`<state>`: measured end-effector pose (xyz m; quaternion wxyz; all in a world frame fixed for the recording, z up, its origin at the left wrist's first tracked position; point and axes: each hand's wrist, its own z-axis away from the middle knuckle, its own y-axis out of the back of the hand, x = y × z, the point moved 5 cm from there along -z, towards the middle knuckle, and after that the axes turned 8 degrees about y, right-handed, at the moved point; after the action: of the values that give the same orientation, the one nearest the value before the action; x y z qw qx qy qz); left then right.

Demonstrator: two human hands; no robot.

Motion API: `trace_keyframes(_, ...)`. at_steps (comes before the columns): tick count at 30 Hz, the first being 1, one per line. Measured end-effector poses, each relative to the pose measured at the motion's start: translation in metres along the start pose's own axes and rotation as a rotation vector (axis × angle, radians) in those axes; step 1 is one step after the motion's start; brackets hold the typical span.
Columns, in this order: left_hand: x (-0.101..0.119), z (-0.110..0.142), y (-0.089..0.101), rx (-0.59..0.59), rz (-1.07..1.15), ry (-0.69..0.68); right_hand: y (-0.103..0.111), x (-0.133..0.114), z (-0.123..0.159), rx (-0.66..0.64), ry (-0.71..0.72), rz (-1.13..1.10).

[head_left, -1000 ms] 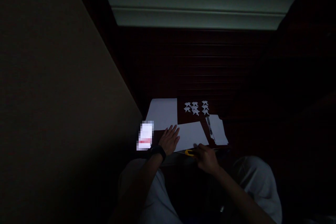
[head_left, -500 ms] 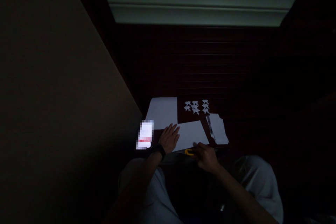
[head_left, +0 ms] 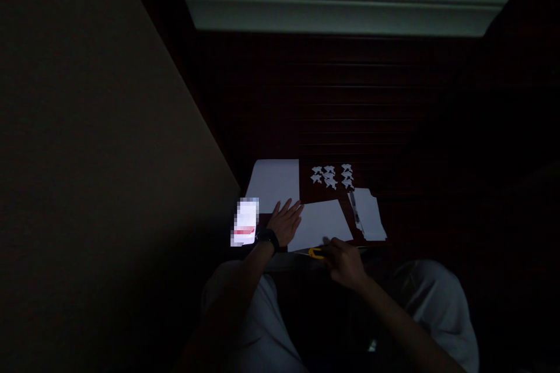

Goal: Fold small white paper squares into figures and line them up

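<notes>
My left hand (head_left: pixel 285 226), with a dark band on its wrist, lies flat with fingers apart on the left part of a white paper sheet (head_left: pixel 321 221). At the sheet's near edge, my right hand (head_left: pixel 345 262) is closed around a yellow utility knife (head_left: pixel 315 253). The knife's thin blade points left; most of its handle is hidden in the fist. Whether the blade touches the paper I cannot tell in this dim light.
Behind my left hand lies another white sheet (head_left: pixel 277 183). Several small white paper cutouts (head_left: pixel 330 176) are grouped at the back. A paper stack (head_left: pixel 371 215) with a dark pen-like object (head_left: pixel 355 204) lies right. A lit phone (head_left: pixel 245 221) stands left, near a wall (head_left: pixel 131 128).
The view has shifted slightly. Relative to the sheet, my right hand and the utility knife have moved a little left. My left hand stays flat on the paper.
</notes>
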<state>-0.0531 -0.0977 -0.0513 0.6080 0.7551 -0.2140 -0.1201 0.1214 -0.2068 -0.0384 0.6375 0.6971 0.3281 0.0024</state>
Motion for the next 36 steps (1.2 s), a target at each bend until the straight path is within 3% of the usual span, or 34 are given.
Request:
trace_keyframes(7, 0.000, -0.002, -0.001, -0.012, -0.006, -0.003, -0.002, -0.003, -0.002, 0.029, 0.027, 0.042)
trace_keyframes(12, 0.000, -0.002, -0.001, -0.014, -0.012, -0.006, -0.017, -0.009, 0.019, -0.029, 0.109, -0.031)
trace_keyframes(14, 0.001, -0.002, 0.000, -0.008, -0.008, -0.012, -0.012, -0.006, 0.031, 0.031, 0.075, -0.072)
trace_keyframes(17, 0.003, -0.004, 0.002, 0.010, 0.006, -0.025, 0.012, 0.005, 0.044, 0.182, 0.038, -0.135)
trace_keyframes(19, 0.004, -0.006, 0.003, 0.025, 0.004, -0.037, 0.035, 0.022, 0.044, 0.263, -0.023, -0.134)
trace_keyframes(21, 0.006, -0.008, 0.005, 0.048, 0.008, -0.041, 0.062, 0.052, 0.038, 0.355, -0.187, -0.052)
trace_keyframes(24, 0.015, -0.009, 0.014, 0.102, 0.030, -0.012, 0.094, 0.107, 0.028, 0.312, -0.612, 0.190)
trace_keyframes(26, 0.030, -0.004, 0.022, 0.128, 0.059, -0.015, 0.106, 0.131, 0.018, 0.308, -0.711, 0.238)
trace_keyframes(31, 0.082, 0.025, 0.024, 0.079, 0.126, -0.211, 0.101, 0.150, -0.003, 0.289, -0.815, 0.270)
trace_keyframes(36, 0.086, 0.042, 0.000, 0.045, 0.108, -0.205, 0.086, 0.143, -0.011, 0.314, -0.828, 0.277)
